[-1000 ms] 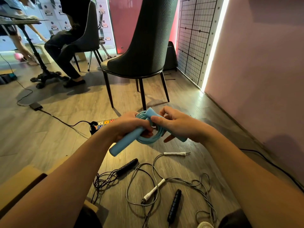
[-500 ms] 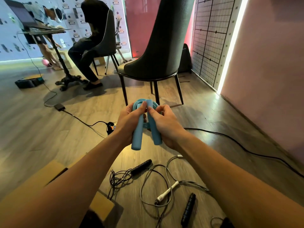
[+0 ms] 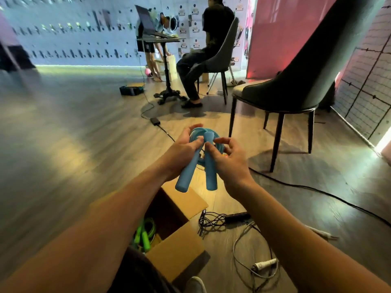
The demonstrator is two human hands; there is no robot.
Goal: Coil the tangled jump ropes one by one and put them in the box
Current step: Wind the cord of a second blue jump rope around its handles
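A coiled blue jump rope (image 3: pixel 208 166) hangs between both hands, its two handles pointing down toward me. My left hand (image 3: pixel 182 152) grips the left handle near its top. My right hand (image 3: pixel 229 159) pinches the right handle with thumb and fingers, the other fingers spread. Below them an open cardboard box (image 3: pixel 184 203) sits on the floor, with a green jump rope (image 3: pixel 145 234) inside. A tangled black rope with a black handle (image 3: pixel 236 217) and a white-handled rope (image 3: pixel 264 264) lie on the floor to the right of the box.
A dark chair (image 3: pixel 296 89) stands just beyond my hands on the right. A black cable (image 3: pixel 317 190) crosses the wooden floor. A person sits on a second chair (image 3: pixel 220 58) at a small table (image 3: pixel 167 66) farther back. A power adapter (image 3: pixel 155 121) lies on the floor.
The view has swung left and the box has come into sight under my hands. Both hands carried the coiled blue rope over toward the box. My right fingers have loosened and spread.
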